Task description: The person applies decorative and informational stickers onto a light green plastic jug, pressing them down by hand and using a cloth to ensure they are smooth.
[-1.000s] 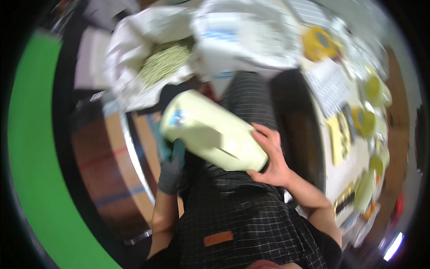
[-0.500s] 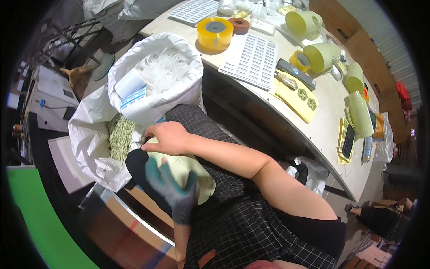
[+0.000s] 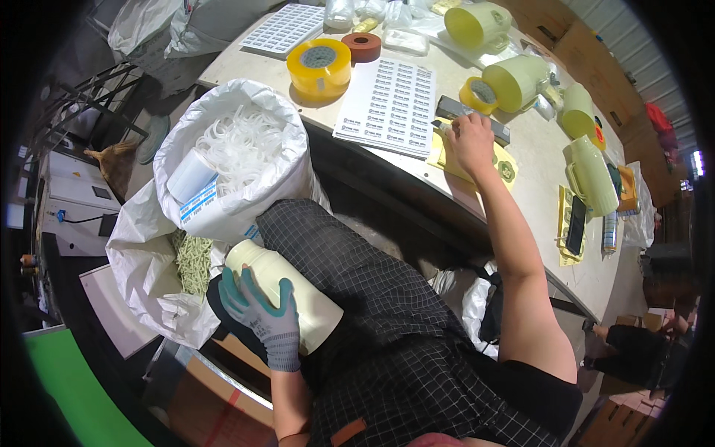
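My left hand point(image 3: 262, 304), in a grey and teal glove, is wrapped over a cream plastic jug body point(image 3: 309, 316) lying tilted across my lap. My bare right hand point(image 3: 471, 141) reaches to the table's near edge, its fingers closed over a small narrow item point(image 3: 441, 125) of which only a pale end shows. Beneath that hand lie yellow sheets with round green stickers point(image 3: 507, 168). A dark oblong block point(image 3: 500, 134) sits just behind the fingers, and a page of printed labels point(image 3: 387, 108) lies to their left.
Left of my knee stand a white sack of clear plastic rings point(image 3: 242, 145) and a sack of pale green pieces point(image 3: 194, 261). On the table point(image 3: 547, 257) are yellow tape point(image 3: 319, 68), several yellow-green jugs point(image 3: 592, 175) and a phone point(image 3: 576, 226). Another person point(image 3: 633, 346) is at far right.
My right hand has left the jug and moved right and up to the yellow sheets, closing over the small item there. My left hand stays on the jug, which is now more exposed.
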`<control>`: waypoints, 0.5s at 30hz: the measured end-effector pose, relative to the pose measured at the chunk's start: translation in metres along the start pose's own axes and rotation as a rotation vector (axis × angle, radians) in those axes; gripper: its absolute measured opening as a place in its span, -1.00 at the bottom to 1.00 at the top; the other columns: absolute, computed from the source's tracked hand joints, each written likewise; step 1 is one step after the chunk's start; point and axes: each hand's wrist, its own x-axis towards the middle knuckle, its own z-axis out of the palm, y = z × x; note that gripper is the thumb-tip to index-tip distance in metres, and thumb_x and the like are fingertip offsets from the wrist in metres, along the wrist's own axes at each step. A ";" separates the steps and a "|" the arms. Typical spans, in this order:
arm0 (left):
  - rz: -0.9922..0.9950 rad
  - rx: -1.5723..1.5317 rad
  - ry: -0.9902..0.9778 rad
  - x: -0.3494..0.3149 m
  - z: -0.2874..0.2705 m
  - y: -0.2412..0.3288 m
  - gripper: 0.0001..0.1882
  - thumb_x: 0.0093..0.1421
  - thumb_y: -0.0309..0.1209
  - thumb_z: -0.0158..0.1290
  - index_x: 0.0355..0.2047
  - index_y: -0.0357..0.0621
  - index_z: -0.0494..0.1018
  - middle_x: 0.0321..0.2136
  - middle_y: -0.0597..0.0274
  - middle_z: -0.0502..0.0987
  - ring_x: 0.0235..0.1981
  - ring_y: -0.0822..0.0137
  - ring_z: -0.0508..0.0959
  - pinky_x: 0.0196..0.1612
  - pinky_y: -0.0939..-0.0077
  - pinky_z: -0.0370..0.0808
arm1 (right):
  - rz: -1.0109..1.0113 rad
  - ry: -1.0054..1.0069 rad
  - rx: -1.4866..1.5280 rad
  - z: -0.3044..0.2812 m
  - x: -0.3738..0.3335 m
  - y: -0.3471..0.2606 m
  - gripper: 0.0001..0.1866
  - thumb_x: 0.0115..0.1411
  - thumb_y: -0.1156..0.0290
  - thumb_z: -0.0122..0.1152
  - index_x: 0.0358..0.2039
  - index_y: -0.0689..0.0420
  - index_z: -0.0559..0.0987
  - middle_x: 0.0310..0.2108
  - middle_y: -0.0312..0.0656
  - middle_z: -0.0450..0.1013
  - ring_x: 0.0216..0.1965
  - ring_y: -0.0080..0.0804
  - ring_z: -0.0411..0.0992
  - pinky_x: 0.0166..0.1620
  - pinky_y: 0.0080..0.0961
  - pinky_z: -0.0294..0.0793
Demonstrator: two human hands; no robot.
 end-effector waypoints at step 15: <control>0.771 -0.075 -0.308 0.154 0.153 0.147 -0.21 0.25 0.05 0.18 0.35 -0.16 0.31 0.46 -0.01 0.18 0.52 -0.03 0.08 0.54 -0.07 -0.01 | 0.010 -0.152 0.351 0.032 0.031 -0.125 -0.83 0.25 0.25 0.30 -0.31 0.07 0.64 -0.27 -0.13 0.55 -0.21 -0.06 0.57 -0.16 -0.13 0.57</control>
